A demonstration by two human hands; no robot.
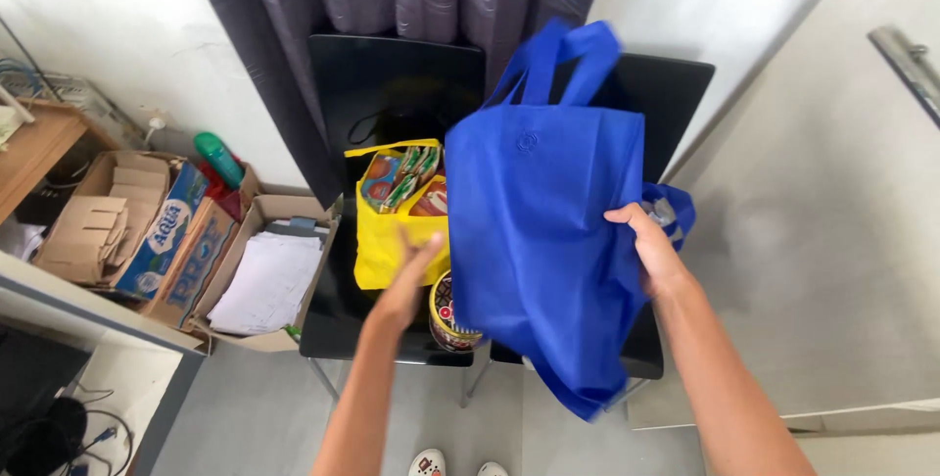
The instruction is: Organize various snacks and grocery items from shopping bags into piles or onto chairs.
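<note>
The right hand (654, 253) grasps the edge of a big blue bag (543, 241) and holds it up in the air above two black chairs (392, 84); the bag hangs with its handles up and its bottom corner low, in front of the chair seats. The left hand (409, 275) is released, with the fingers spread, and reaches toward the blue bag, just beside a yellow bag (377, 256) that stands on the left chair. I think the blue bag could slip, because only one hand pinches its side, and its swinging cloth could push the round patterned tin (448, 317) that sits close to the seat's front edge, or knock over the yellow bag. The blue bag is of soft, matte, non-woven cloth and folds loosely. The yellow bag looks similar and is filled with colourful flat packets. The chairs are smooth and glossy. Cardboard boxes (147, 231) stand on the floor at the left.
</note>
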